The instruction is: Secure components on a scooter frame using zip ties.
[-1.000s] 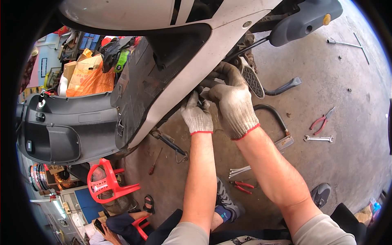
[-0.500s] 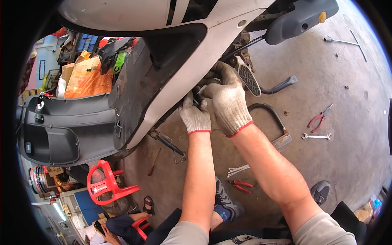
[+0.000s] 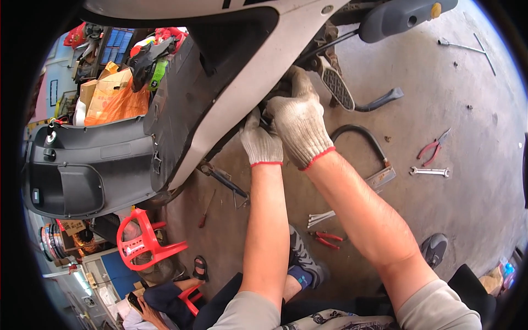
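A scooter with a white side panel [image 3: 236, 99] and a dark floorboard lies across the upper left. Both my hands, in off-white knit gloves with red cuffs, reach under the panel's lower edge. My left hand [image 3: 261, 140] has its fingertips tucked beneath the panel, hidden there. Beside it, slightly farther in, my right hand [image 3: 300, 124] is bent at the fingers, with the tips out of sight among dark parts. What either hand grips cannot be seen. Just right of my right hand is the ridged rubber footrest pedal [image 3: 336, 88].
On the concrete floor lie a U-shaped lock [image 3: 379, 177], red-handled pliers [image 3: 430, 154], a wrench [image 3: 429, 171], white zip ties [image 3: 320, 219], red cutters [image 3: 328, 239], a screwdriver [image 3: 205, 212] and a T-handle wrench [image 3: 478, 49]. A red chair [image 3: 144, 242] and a seated person holding a phone [image 3: 133, 301] are lower left.
My view has shifted slightly, so the scooter and my hands sit higher in the picture. My right hand has turned a little leftward, closer to my left. Both stay under the panel.
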A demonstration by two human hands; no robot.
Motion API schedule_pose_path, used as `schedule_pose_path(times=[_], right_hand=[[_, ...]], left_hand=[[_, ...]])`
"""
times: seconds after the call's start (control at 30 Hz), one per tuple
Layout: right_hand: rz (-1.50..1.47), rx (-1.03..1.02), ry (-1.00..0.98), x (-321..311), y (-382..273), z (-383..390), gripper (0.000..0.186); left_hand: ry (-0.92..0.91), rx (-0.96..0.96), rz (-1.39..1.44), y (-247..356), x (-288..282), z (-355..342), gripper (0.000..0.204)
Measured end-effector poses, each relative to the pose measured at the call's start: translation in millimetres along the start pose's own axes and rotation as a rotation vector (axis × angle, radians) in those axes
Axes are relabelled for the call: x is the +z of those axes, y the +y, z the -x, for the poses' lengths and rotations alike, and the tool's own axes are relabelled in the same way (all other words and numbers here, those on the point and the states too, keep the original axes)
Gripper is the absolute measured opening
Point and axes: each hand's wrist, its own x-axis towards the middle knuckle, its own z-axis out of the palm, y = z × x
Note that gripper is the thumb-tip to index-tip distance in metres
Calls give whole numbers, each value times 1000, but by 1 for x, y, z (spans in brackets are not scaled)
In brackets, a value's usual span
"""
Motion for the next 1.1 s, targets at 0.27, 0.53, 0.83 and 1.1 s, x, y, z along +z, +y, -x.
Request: schedule_pose_path(times=[0.27,0.53,0.83,1.1], right_hand=[[-124,-121,-51,1,16,-3,43],[40,-186,-155,-40,20,17,42],[587,-48,-215,-53,51,19,41],[691,-94,-236,-72,59,8,25]], left_hand=[[-41,191,-419,-10,-24,4,20],[90,318,-613,-39,-22,44,16],[45,181,-409,-78,-48,93,21],[-12,215,-854,-69,-13,103,29]])
